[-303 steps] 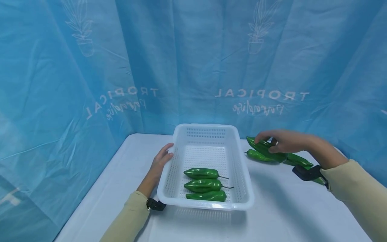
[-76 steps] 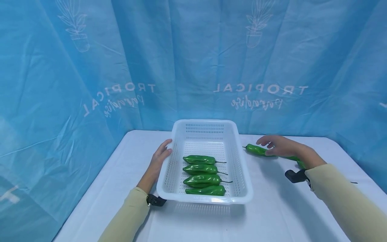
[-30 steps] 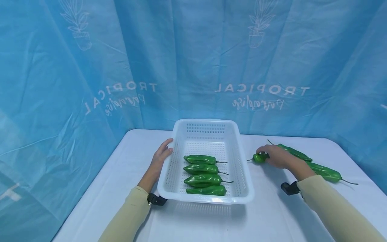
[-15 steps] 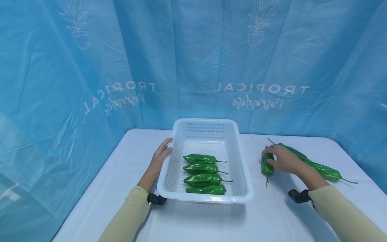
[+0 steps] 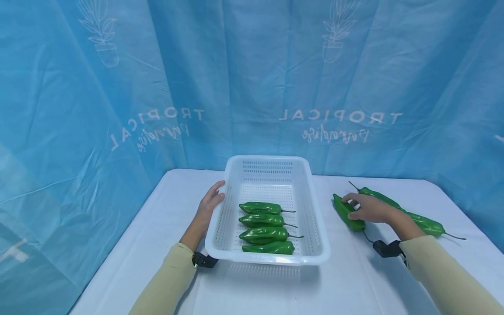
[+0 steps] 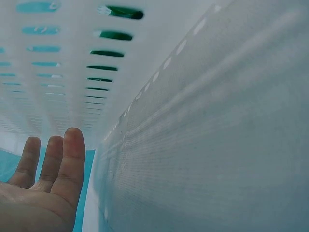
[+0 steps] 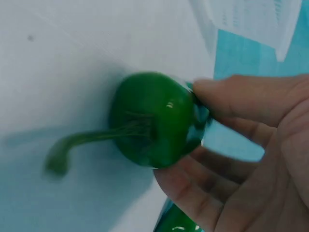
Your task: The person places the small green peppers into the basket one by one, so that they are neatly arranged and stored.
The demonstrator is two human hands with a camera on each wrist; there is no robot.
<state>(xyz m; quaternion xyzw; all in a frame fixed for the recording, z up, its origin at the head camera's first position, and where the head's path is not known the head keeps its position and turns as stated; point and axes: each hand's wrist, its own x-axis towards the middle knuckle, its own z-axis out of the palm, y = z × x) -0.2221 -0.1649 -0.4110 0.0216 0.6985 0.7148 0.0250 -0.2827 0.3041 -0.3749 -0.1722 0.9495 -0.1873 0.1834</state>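
My right hand (image 5: 368, 208) pinches a long green pepper (image 5: 346, 215) between thumb and fingers, right of the basket. Its tip points to the back left and its thin stem to the front right. In the right wrist view the stem end of this green pepper (image 7: 149, 118) faces the camera, with thumb and fingers on its sides. My left hand (image 5: 208, 203) rests against the left side of a white plastic basket (image 5: 318, 218). The left wrist view shows its fingers (image 6: 72, 169) fairly straight beside the slotted wall. Inside the basket, several green peppers (image 5: 264, 235) lie in a row, mostly with stems rightward.
Beyond the right hand, two more green peppers lie on the white table: one pepper (image 5: 379, 197) with its stem to the back left, another pepper (image 5: 427, 224) with its stem to the right. Blue printed curtains (image 5: 260, 87) hang behind and at the left.
Within the last second, my right hand has swung the pepper's stem from pointing left to pointing front right. The basket has gained a pepper since ten seconds ago. My left hand has stayed put.
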